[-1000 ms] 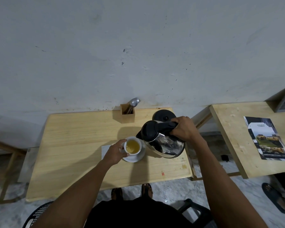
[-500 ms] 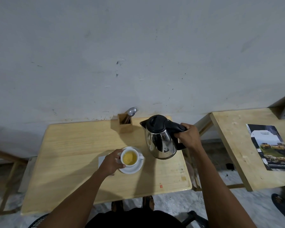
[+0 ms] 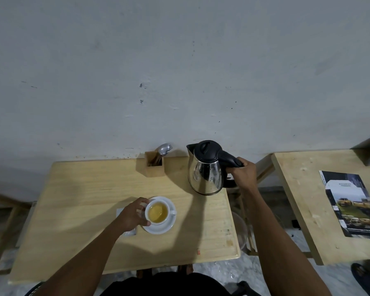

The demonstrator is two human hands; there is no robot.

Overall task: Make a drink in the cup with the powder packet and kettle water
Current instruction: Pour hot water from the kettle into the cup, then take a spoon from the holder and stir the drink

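Observation:
A white cup (image 3: 157, 213) holds yellow liquid and sits on a white saucer (image 3: 163, 227) near the middle of the wooden table (image 3: 77, 201). My left hand (image 3: 132, 214) wraps the cup's left side. The steel kettle (image 3: 205, 171) with a black lid stands upright at the table's back right corner. Around its black handle my right hand (image 3: 242, 174) is closed. A white packet (image 3: 128, 231) lies mostly hidden under my left hand.
A wooden holder (image 3: 154, 167) with a spoon and fork stands against the wall, left of the kettle. A second wooden table (image 3: 297, 201) to the right carries a printed brochure (image 3: 350, 204). A gap separates the two tables. Sandals lie on the floor at lower right.
The kettle went from tilted over the cup to upright, and moved back and right to the table's far corner. My left hand stayed on the cup.

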